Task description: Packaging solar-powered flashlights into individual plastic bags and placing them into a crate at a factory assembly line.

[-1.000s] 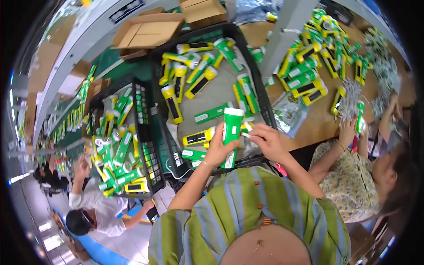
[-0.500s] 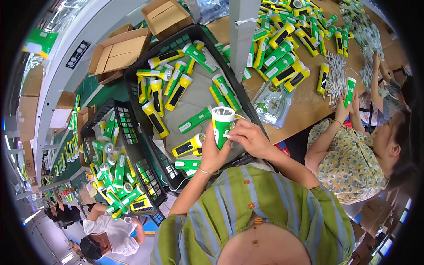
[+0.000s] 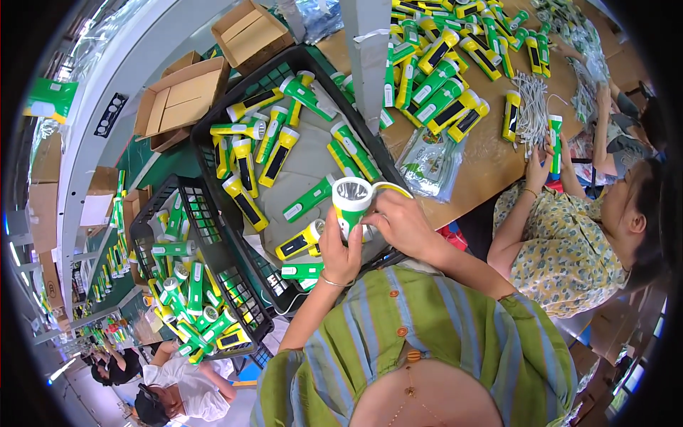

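Beside a black crate (image 3: 371, 142), a brown table (image 3: 485, 162) is heaped with torches (image 3: 442, 53); over the crate's near end, a green-and-white torch (image 3: 350, 204) is gripped, lens up, in the curled left hand (image 3: 339, 254), while a pale cord (image 3: 391, 186) is looped toward the right hand (image 3: 403, 222), whose thumb and fingers are drawn nearly together at the torch's side, though what is pinched there cannot be told

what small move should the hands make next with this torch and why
Probably a gentle push of the cord's end against the torch's side with the right hand, while the left hand steadies it. The left hand grips the torch, lens up; the right fingers pinch the cord close beside it. Whether the end is already seated is hidden.
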### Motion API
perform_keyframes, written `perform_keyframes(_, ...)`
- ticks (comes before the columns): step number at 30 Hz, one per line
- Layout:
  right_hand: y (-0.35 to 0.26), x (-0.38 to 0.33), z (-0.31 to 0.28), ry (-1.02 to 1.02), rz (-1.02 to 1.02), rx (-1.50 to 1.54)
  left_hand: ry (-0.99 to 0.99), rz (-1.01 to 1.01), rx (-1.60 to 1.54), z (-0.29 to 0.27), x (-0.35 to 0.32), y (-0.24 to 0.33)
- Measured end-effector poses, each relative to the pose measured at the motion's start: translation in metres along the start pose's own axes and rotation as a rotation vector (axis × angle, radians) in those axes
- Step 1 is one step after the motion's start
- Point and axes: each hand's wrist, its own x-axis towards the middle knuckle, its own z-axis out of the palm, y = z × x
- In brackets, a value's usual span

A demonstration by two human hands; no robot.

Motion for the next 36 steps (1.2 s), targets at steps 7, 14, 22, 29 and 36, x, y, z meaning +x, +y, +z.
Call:
perform_keyframes(7,0.002,-0.001,-0.008,-0.074,0.042,0.044,-0.179,0.092,-0.015,-0.013,0.014,-0.010)
perform_keyframes(14,0.007,0.002,-0.056,-0.225,0.030,0.099,-0.376,-0.417,-0.605,0.002,0.050,0.012)
perform_keyframes(22,0.066,-0.014,-0.109,0.160,0.135,-0.036,-0.339,-0.165,-0.015,0.125,0.115,0.017)
perform_keyframes(29,0.111,-0.020,-0.136,0.368,0.250,-0.168,-0.018,-0.496,-0.216,0.262,0.249,-0.045)
perform_keyframes(36,0.145,-0.030,-0.137,0.356,0.255,-0.132,0.409,0.324,0.367,0.287,0.323,-0.081)
